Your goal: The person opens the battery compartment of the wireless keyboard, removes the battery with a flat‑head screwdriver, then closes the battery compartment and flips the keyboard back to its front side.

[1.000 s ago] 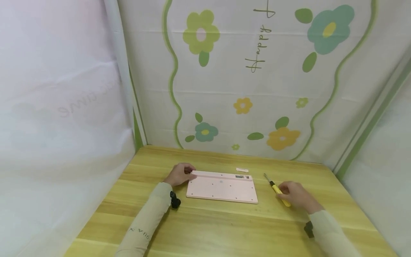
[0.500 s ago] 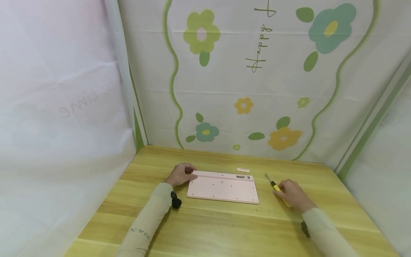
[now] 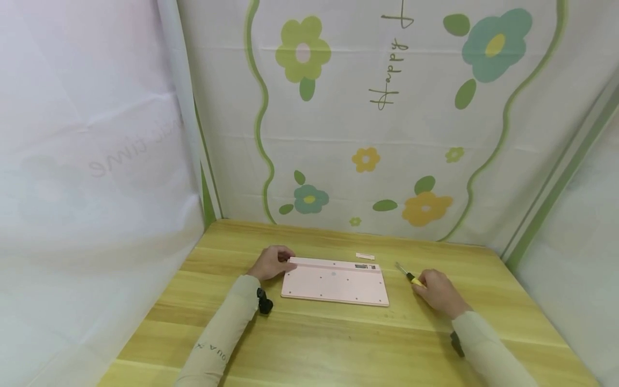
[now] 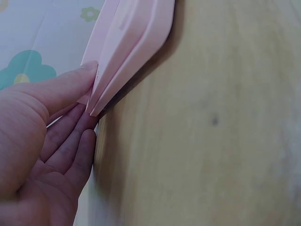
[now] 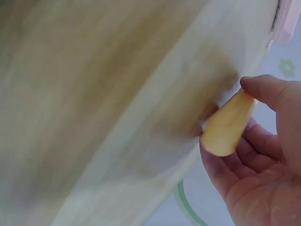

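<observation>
A pink keyboard [image 3: 333, 282] lies underside up on the wooden table, with small screws dotted over its back and an uncovered battery compartment [image 3: 365, 266] at its far right corner. My left hand [image 3: 272, 262] pinches the keyboard's far left corner, thumb on top and fingers below, as the left wrist view shows. To the right of the keyboard, my right hand [image 3: 439, 290] holds a screwdriver [image 3: 410, 277] with a yellow and black handle, its metal shaft pointing away and to the left. In the right wrist view the thumb and fingers grip the yellow handle [image 5: 228, 125].
A small pink battery cover [image 3: 365, 256] lies on the table [image 3: 338, 349] just beyond the keyboard. White cloth curtains [image 3: 329, 123] with printed flowers stand behind and at both sides of the table.
My right hand has closed round the screwdriver handle and shifted slightly left with it, the tip now a little nearer the keyboard. The left hand and keyboard stay in place.
</observation>
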{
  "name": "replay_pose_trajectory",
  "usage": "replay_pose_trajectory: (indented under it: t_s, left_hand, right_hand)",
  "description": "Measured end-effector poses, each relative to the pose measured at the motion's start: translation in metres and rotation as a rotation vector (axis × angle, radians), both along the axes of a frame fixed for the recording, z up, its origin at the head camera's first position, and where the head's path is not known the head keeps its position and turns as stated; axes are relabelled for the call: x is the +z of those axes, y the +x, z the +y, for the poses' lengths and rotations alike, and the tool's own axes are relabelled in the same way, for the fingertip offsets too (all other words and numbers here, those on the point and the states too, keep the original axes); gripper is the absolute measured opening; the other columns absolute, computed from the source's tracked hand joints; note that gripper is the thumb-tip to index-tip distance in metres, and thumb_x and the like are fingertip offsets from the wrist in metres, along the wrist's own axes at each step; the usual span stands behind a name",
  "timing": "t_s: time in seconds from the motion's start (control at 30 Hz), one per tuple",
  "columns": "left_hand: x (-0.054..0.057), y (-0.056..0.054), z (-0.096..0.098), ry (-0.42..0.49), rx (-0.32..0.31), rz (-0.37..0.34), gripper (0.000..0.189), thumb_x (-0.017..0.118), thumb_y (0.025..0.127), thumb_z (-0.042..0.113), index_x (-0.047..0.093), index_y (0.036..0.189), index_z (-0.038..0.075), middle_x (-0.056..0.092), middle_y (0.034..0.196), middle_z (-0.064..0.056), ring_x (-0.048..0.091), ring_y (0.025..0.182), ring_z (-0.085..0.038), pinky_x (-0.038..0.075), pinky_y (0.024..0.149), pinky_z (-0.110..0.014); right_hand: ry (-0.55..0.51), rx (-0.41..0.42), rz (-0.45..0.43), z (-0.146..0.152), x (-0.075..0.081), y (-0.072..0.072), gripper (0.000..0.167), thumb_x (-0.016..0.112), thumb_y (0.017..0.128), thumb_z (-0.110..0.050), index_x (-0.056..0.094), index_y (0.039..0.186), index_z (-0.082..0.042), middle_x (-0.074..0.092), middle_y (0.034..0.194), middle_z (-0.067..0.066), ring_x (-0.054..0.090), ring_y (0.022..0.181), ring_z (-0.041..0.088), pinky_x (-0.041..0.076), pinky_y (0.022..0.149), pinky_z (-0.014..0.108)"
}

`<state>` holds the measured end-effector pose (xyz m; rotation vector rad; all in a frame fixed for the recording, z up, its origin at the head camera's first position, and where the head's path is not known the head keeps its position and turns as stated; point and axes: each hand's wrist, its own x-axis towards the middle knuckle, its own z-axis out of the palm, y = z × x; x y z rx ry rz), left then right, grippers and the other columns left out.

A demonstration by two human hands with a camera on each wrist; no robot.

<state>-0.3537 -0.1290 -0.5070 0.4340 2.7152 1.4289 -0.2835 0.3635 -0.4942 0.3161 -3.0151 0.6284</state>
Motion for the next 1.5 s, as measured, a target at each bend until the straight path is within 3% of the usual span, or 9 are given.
replay_pose_trajectory:
  t_s: [0.23,0.4,0.6,1.1,1.5]
  left_hand:
    - [0.0,-0.001,0.0,0.0,-0.006,0.007,0.031,0.082,0.094,0.015,0.076,0.122,0.004,0.076,0.117,-0.01,0.069,0.106,-0.021,0.058,0.097,-0.043]
    - [0.002,0.0,0.001,0.001,-0.004,0.007,0.03,0.082,0.094,0.014,0.075,0.121,0.004,0.075,0.117,-0.011,0.069,0.106,-0.022,0.058,0.097,-0.044]
    - [0.002,-0.001,0.0,0.006,-0.01,0.006,0.031,0.082,0.094,0.014,0.075,0.122,0.003,0.075,0.118,-0.012,0.069,0.107,-0.022,0.058,0.097,-0.044]
    - [-0.003,-0.003,-0.002,0.0,0.0,-0.016,0.027,0.083,0.093,0.015,0.077,0.118,0.008,0.076,0.113,-0.006,0.068,0.102,-0.018,0.058,0.096,-0.042]
    - [-0.004,-0.006,-0.001,0.004,0.002,-0.012,0.028,0.084,0.092,0.017,0.077,0.118,0.009,0.076,0.112,-0.004,0.068,0.102,-0.017,0.058,0.096,-0.041]
  right_hand:
    - [-0.043,-0.014,0.029,0.001,0.007,0.002,0.024,0.073,0.098,-0.018,0.067,0.103,0.005,0.072,0.091,0.012,0.057,0.073,0.018,0.049,0.063,0.029]
    - [-0.097,-0.006,0.09,-0.002,0.013,-0.003,0.023,0.075,0.098,-0.019,0.069,0.105,0.003,0.075,0.099,0.016,0.069,0.088,0.025,0.06,0.077,0.043]
    - [-0.098,0.022,0.139,-0.015,0.031,-0.01,0.019,0.077,0.096,-0.02,0.072,0.102,-0.002,0.077,0.099,0.013,0.072,0.094,0.03,0.061,0.084,0.053]
    - [-0.011,0.2,0.095,-0.064,0.076,-0.019,0.011,0.078,0.093,-0.013,0.076,0.098,-0.003,0.077,0.097,0.009,0.07,0.086,0.02,0.061,0.077,0.04]
    - [0.077,0.267,0.106,-0.082,0.087,-0.023,0.005,0.08,0.088,-0.005,0.079,0.091,-0.002,0.079,0.096,0.012,0.073,0.091,0.025,0.063,0.082,0.046]
